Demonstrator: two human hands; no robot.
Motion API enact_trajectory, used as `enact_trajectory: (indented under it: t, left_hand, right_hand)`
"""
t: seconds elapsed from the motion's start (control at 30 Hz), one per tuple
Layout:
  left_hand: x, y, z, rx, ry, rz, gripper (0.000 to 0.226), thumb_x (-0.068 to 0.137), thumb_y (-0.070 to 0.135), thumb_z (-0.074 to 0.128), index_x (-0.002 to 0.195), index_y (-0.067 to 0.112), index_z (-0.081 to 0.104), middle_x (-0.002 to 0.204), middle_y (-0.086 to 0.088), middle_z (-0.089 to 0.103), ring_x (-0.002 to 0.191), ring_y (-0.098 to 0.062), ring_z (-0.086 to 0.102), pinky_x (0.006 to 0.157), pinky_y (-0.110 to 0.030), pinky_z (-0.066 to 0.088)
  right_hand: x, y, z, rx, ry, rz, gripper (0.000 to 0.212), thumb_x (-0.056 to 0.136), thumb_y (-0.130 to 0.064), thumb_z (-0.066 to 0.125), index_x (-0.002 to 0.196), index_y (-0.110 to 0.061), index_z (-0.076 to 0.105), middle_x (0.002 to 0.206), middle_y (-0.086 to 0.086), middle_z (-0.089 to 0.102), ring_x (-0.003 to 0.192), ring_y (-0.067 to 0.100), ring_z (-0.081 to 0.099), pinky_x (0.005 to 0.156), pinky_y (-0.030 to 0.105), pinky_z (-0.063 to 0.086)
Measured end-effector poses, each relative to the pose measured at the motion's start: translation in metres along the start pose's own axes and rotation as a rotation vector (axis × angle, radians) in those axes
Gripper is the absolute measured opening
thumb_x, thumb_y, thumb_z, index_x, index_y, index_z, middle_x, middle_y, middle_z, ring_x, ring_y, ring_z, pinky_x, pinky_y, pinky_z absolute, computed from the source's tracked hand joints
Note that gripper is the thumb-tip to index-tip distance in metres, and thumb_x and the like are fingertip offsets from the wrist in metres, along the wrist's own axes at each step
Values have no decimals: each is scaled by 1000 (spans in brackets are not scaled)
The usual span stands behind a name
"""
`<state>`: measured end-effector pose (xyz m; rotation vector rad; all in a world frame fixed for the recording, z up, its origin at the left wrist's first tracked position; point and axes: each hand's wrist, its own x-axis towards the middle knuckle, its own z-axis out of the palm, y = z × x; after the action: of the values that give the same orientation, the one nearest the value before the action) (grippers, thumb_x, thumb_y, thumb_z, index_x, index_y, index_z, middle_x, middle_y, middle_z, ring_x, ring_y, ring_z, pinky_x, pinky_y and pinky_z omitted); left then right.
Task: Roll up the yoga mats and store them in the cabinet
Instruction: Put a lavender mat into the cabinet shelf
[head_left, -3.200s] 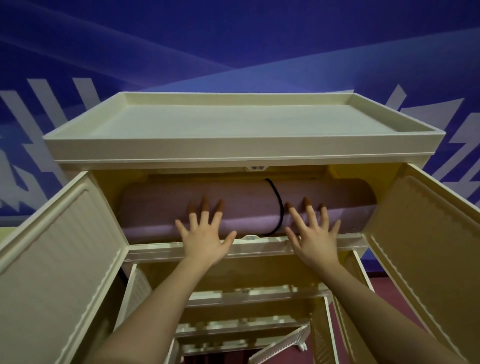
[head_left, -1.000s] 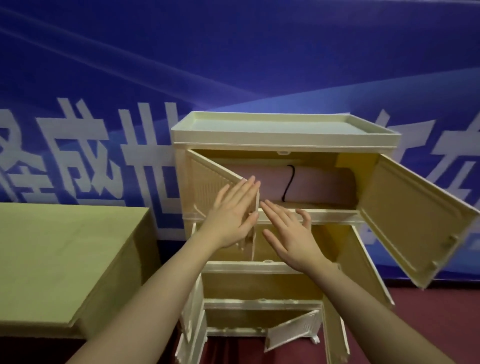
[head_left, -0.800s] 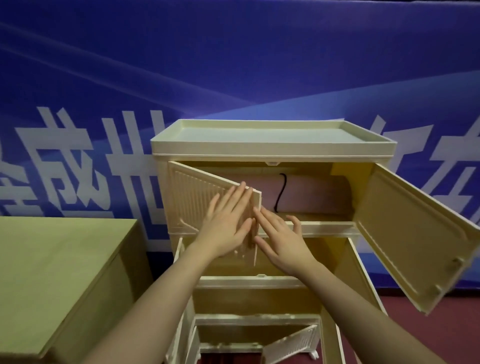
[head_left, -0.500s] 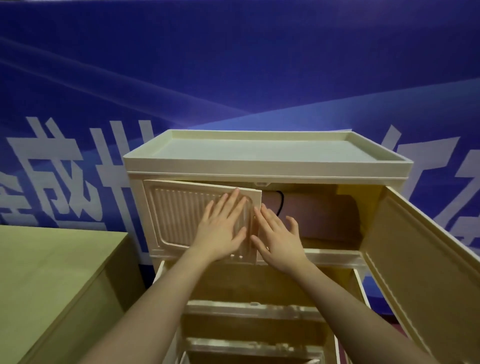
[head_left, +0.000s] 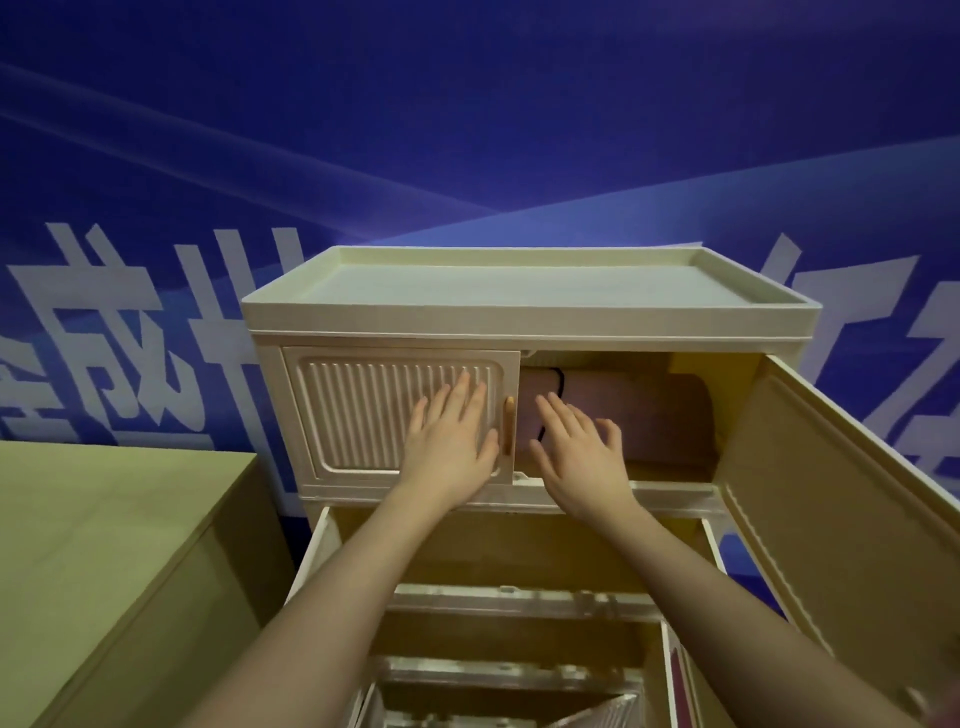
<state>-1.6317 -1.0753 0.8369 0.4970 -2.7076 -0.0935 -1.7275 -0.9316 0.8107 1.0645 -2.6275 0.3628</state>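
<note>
The left hand (head_left: 451, 448) lies flat, fingers straight, on the ribbed left door (head_left: 400, 415), evidently to press it flush. The right hand (head_left: 579, 457) hovers with fingers spread and holds nothing, before the rolled pink yoga mat (head_left: 623, 415), which lies lengthwise in the cabinet (head_left: 519, 325)'s top compartment; the right door (head_left: 831, 493) stands wide, probably next to close.

cream cabinet (head_left: 519, 322), rolled mat (head_left: 623, 415) inside

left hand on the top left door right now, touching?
Touching. Head view: left hand lies flat, fingers straight, against the shut left door, no gap visible.
</note>
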Motion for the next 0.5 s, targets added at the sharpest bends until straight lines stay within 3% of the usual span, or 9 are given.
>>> enact_trajectory:
  t: [0.33, 0.5]
  left_hand:
    - [-54, 66, -41, -81, 38, 170, 60, 100, 48, 26, 153, 24, 12, 160, 2, 12, 146, -15, 12, 117, -33, -1]
    - [-71, 119, -64, -62, 73, 212, 59, 100, 47, 26, 153, 23, 13, 160, 2, 14, 145, -15, 15, 118, -35, 1]
  right_hand:
    - [-87, 32, -88, -120, 132, 75, 55, 100, -42, 36, 150, -19, 28, 157, 0, 25, 144, 17, 24, 113, 39, 18]
    - [-115, 63, -145, -155, 203, 72, 53, 101, -43, 34, 149, -22, 29, 157, -2, 26, 145, 16, 21, 116, 39, 13]
